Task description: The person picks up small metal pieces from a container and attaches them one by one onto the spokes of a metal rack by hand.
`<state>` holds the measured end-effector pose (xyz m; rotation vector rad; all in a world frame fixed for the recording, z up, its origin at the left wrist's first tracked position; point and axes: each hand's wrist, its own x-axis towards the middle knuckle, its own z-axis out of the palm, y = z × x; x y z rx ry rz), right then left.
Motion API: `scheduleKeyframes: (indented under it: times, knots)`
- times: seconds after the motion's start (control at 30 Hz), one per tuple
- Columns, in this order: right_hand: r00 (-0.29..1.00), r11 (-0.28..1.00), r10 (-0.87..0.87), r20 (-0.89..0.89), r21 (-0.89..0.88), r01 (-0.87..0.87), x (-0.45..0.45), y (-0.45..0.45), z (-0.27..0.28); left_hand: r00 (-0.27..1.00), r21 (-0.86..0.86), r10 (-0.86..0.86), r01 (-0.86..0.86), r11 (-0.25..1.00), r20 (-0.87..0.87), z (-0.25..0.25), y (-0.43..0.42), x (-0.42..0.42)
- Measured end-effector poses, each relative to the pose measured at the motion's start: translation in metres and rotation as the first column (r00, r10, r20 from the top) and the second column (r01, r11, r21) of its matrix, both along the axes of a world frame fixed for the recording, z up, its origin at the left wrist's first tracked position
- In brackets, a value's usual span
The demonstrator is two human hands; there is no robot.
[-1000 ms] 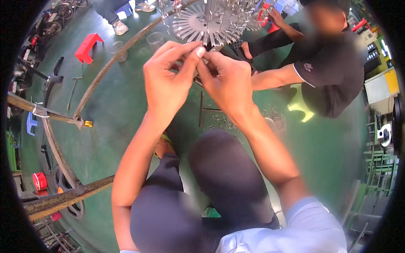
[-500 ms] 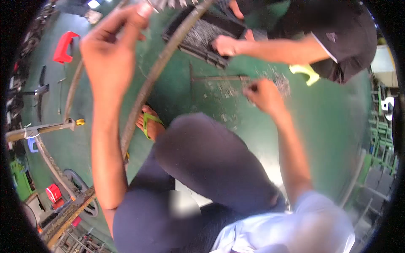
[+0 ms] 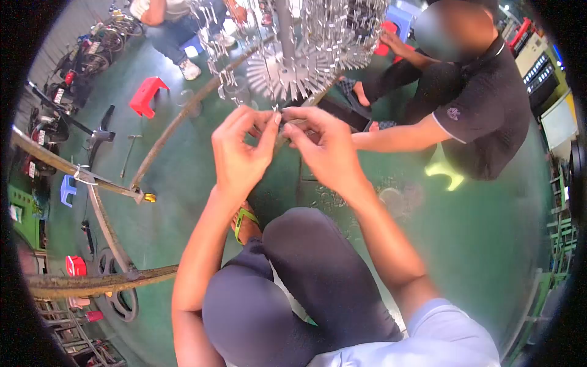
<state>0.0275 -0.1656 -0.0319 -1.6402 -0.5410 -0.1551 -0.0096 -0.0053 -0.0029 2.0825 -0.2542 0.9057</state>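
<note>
My left hand (image 3: 244, 144) is closed in a pinch on a small metal piece (image 3: 276, 108) just under the rim of a toothed metal disc (image 3: 287, 79). Close beside it, my right hand (image 3: 330, 147) has thumb and fingertips pressed together; what they hold is too small to make out. Above both hands, chains of small shiny metal parts (image 3: 330, 30) hang around a central post (image 3: 284, 27). My fingertips hide part of the small piece.
A person in a dark shirt (image 3: 483, 116) squats at the right, near a black crate (image 3: 345, 115). Another person (image 3: 174, 30) sits at the far left. Curved metal bars (image 3: 177, 125) cross the left side. A red stool (image 3: 147, 96) and a yellow-green stool (image 3: 445, 174) stand on the green floor.
My view has tilted up, bringing the hanging metal parts into sight. My right hand has risen from above the floor to meet my left hand below the toothed disc.
</note>
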Motion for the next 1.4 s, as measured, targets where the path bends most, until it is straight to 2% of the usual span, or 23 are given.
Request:
scheduleKeyframes:
  times: [0.1, 0.27, 0.4, 0.5, 0.6, 0.83, 0.87, 0.93, 0.97, 1.03, 1.13, 1.23, 1.33, 1.4]
  knots:
    - [0.997, 0.99, 0.041, -0.062, 0.138, -0.033, 0.0, 0.018, -0.006, 0.999, -0.011, 0.012, -0.012, 1.0, 0.033, 0.001, 0.0, -0.009]
    - [0.992, 0.964, 0.06, -0.107, 0.263, -0.03, -0.016, 0.024, -0.004, 0.997, -0.058, 0.023, -0.027, 0.998, -0.07, 0.008, 0.0, -0.022]
    - [0.994, 0.965, 0.037, -0.107, 0.262, -0.008, -0.017, 0.021, 0.002, 0.992, -0.072, -0.028, 0.019, 0.997, -0.12, 0.007, 0.002, -0.015]
    - [0.997, 0.988, -0.027, -0.076, 0.15, 0.038, -0.017, 0.017, 0.008, 0.985, -0.107, -0.075, 0.059, 0.993, -0.156, 0.006, 0.005, -0.012]
    - [0.997, 0.997, -0.075, 0.032, 0.037, 0.074, -0.014, 0.014, 0.009, 0.97, -0.153, -0.113, 0.081, 0.985, -0.216, 0.002, 0.007, -0.014]
    - [0.998, 0.998, -0.054, -0.026, 0.031, 0.055, -0.017, 0.009, 0.019, 0.937, -0.242, -0.151, 0.075, 0.967, -0.315, -0.007, 0.008, -0.009]
    - [0.999, 0.999, -0.039, -0.011, 0.028, 0.04, -0.016, 0.008, 0.019, 0.932, -0.243, -0.146, 0.066, 0.968, -0.331, -0.006, 0.008, -0.009]
    - [1.0, 1.0, -0.009, 0.017, 0.018, 0.008, -0.014, 0.006, 0.017, 0.929, -0.364, -0.223, 0.106, 0.925, -0.295, -0.005, 0.006, -0.01]
    - [0.998, 0.998, 0.054, -0.034, 0.033, -0.053, -0.014, 0.004, 0.019, 0.926, -0.422, -0.258, 0.125, 0.898, -0.274, -0.003, 0.005, -0.012]
    - [0.975, 0.983, 0.18, -0.134, 0.073, -0.171, -0.014, 0.0, 0.023, 0.924, -0.422, -0.281, 0.153, 0.894, -0.26, 0.005, 0.006, -0.013]
    - [0.953, 0.965, 0.256, -0.165, 0.099, -0.242, -0.01, -0.003, 0.02, 0.899, -0.466, -0.367, 0.226, 0.855, -0.237, 0.004, 0.01, -0.012]
    - [0.871, 0.902, 0.427, -0.242, 0.188, -0.389, -0.006, -0.007, 0.015, 0.87, -0.449, -0.448, 0.323, 0.833, -0.206, 0.009, 0.015, -0.015]
    - [0.777, 0.841, 0.521, -0.354, 0.369, -0.396, -0.01, -0.01, 0.014, 0.832, -0.452, -0.532, 0.418, 0.788, -0.157, 0.006, 0.02, -0.018]
    - [0.704, 0.811, 0.57, -0.424, 0.429, -0.398, -0.012, -0.013, 0.014, 0.814, -0.483, -0.564, 0.442, 0.756, -0.138, 0.005, 0.021, -0.02]
